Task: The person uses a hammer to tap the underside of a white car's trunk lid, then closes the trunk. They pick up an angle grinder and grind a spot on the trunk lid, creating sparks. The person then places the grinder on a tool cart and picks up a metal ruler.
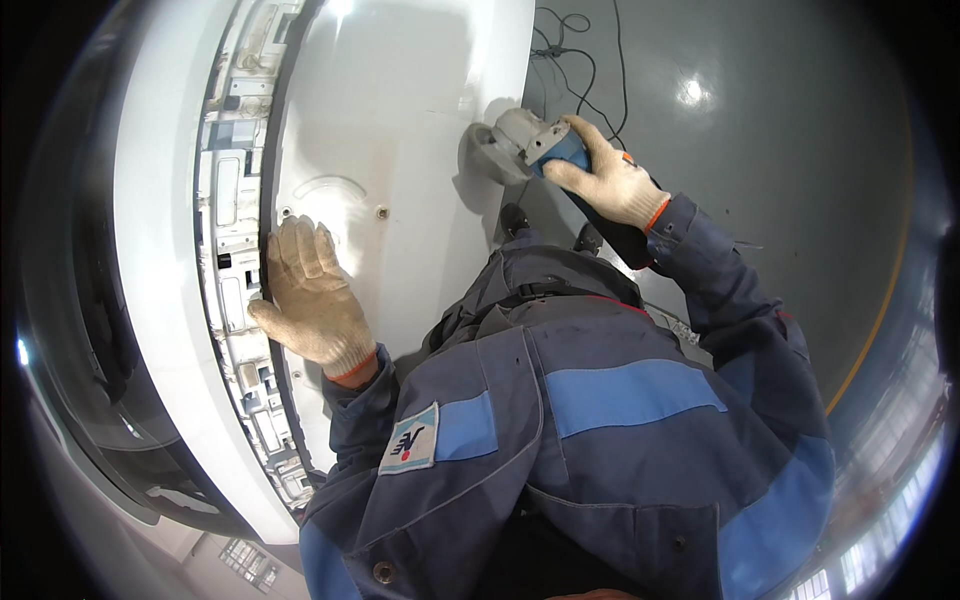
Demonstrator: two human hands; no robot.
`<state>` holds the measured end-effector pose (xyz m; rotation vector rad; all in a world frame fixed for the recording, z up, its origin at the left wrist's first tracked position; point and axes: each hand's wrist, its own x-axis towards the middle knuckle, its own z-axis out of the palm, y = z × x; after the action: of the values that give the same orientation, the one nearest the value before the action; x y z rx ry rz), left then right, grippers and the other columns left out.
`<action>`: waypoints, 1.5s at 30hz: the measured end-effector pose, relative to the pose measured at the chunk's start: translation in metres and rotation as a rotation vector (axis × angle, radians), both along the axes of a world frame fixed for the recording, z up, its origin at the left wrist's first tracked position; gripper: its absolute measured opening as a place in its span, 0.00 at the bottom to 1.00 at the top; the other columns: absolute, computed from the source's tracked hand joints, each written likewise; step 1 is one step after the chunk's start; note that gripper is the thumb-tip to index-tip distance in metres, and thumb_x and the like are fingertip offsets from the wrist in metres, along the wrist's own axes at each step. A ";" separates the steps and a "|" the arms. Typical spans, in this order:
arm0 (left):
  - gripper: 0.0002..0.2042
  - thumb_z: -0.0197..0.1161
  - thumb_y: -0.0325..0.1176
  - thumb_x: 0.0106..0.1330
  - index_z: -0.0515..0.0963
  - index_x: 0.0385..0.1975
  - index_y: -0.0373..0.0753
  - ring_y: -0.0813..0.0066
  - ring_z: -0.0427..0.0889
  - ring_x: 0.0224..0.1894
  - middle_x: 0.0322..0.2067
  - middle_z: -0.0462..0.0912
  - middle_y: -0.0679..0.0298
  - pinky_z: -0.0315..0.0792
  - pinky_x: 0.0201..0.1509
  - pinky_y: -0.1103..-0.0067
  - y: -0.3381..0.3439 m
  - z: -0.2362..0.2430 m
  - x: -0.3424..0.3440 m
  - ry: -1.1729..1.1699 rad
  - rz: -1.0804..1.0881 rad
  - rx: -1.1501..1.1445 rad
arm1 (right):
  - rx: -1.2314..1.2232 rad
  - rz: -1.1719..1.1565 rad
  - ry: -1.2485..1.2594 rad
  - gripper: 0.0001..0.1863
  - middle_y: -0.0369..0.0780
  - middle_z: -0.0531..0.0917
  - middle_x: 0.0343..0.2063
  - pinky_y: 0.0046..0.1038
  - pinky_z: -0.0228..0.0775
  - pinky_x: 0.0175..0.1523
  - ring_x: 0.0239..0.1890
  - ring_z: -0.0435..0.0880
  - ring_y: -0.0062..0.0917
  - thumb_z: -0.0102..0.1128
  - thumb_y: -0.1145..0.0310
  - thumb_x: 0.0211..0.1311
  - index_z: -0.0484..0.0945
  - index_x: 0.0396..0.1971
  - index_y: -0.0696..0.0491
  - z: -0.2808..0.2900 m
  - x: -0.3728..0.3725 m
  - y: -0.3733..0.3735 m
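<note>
My right hand [618, 185], in a cream knit glove with an orange cuff, is wrapped round the blue body of an angle grinder [562, 150]. The grinder's grey head and round disc [490, 152] are close to the right edge of a white vehicle panel [410, 120]; whether the disc touches it I cannot tell. My left hand [308, 295], gloved the same way, lies with fingers stretched out on the panel's left edge, thumb apart. Near its fingertips a small fitting [382, 212] sits in the panel, beside a curved raised mark.
Left of the panel runs a channel of exposed white metal framework [228, 190], then a white body section [165, 240] and dark glass [95, 330]. Black cable [590, 75] lies looped on the grey floor [770, 130]. A yellow line [880, 320] curves along the right.
</note>
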<state>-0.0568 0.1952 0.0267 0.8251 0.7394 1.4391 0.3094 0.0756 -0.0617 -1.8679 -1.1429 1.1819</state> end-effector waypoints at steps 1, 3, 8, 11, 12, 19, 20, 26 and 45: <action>0.48 0.53 0.66 0.82 0.56 0.78 0.21 0.41 0.70 0.78 0.73 0.69 0.34 0.72 0.82 0.53 0.000 0.000 0.000 0.010 0.003 0.003 | -0.026 0.017 -0.028 0.56 0.60 0.78 0.69 0.39 0.70 0.77 0.72 0.80 0.49 0.66 0.33 0.70 0.56 0.83 0.58 0.000 0.000 0.000; 0.48 0.53 0.66 0.81 0.57 0.78 0.22 0.41 0.70 0.79 0.73 0.69 0.35 0.72 0.82 0.53 -0.001 0.001 0.001 0.014 0.004 -0.004 | 0.004 0.007 -0.024 0.57 0.60 0.78 0.69 0.39 0.70 0.77 0.72 0.79 0.49 0.66 0.34 0.70 0.56 0.83 0.59 0.001 0.000 0.001; 0.48 0.52 0.67 0.81 0.57 0.78 0.23 0.41 0.69 0.79 0.73 0.68 0.36 0.72 0.82 0.53 -0.001 0.003 0.004 0.041 0.015 0.000 | -0.043 0.010 -0.007 0.57 0.60 0.78 0.69 0.40 0.70 0.77 0.72 0.80 0.50 0.66 0.33 0.68 0.57 0.83 0.59 0.006 0.006 0.006; 0.47 0.51 0.67 0.81 0.58 0.78 0.24 0.41 0.69 0.79 0.74 0.68 0.36 0.72 0.82 0.53 0.000 0.002 0.005 0.039 0.018 -0.006 | -0.041 0.045 -0.041 0.57 0.60 0.78 0.69 0.40 0.71 0.77 0.72 0.80 0.50 0.66 0.33 0.68 0.57 0.83 0.58 0.008 0.008 0.007; 0.47 0.51 0.67 0.82 0.58 0.78 0.24 0.41 0.69 0.79 0.74 0.68 0.36 0.72 0.82 0.53 0.000 0.002 0.004 0.036 0.014 -0.009 | -0.058 0.038 -0.054 0.57 0.60 0.78 0.69 0.41 0.71 0.77 0.72 0.80 0.50 0.66 0.33 0.68 0.57 0.83 0.58 0.008 0.008 0.006; 0.46 0.46 0.65 0.85 0.50 0.80 0.22 0.38 0.57 0.84 0.78 0.57 0.31 0.61 0.88 0.49 -0.001 0.002 0.002 0.052 -0.016 0.010 | -0.050 0.031 -0.052 0.57 0.59 0.79 0.69 0.41 0.71 0.76 0.72 0.81 0.50 0.66 0.34 0.68 0.57 0.83 0.59 0.008 0.006 0.007; 0.47 0.46 0.65 0.85 0.50 0.80 0.22 0.39 0.57 0.84 0.78 0.57 0.31 0.61 0.88 0.50 -0.001 0.002 0.002 0.046 -0.020 0.008 | -0.030 0.017 -0.038 0.57 0.60 0.79 0.69 0.41 0.70 0.77 0.72 0.80 0.51 0.66 0.34 0.68 0.57 0.83 0.59 0.009 0.006 0.007; 0.46 0.47 0.65 0.84 0.52 0.80 0.22 0.40 0.61 0.82 0.77 0.61 0.32 0.66 0.85 0.51 0.001 0.001 0.001 0.007 -0.035 0.007 | -0.108 0.043 -0.050 0.57 0.62 0.77 0.70 0.41 0.69 0.78 0.73 0.79 0.51 0.66 0.33 0.69 0.58 0.82 0.60 0.010 0.013 0.009; 0.46 0.52 0.65 0.82 0.58 0.77 0.23 0.41 0.72 0.77 0.71 0.71 0.34 0.75 0.80 0.53 0.004 0.000 0.003 -0.041 -0.034 0.009 | -0.067 0.044 -0.114 0.57 0.63 0.79 0.68 0.42 0.72 0.75 0.70 0.81 0.53 0.65 0.32 0.67 0.58 0.83 0.57 -0.002 0.013 0.005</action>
<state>-0.0541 0.1990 0.0265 0.8092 0.6852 1.4264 0.3221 0.0802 -0.0634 -1.9920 -1.2260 1.1630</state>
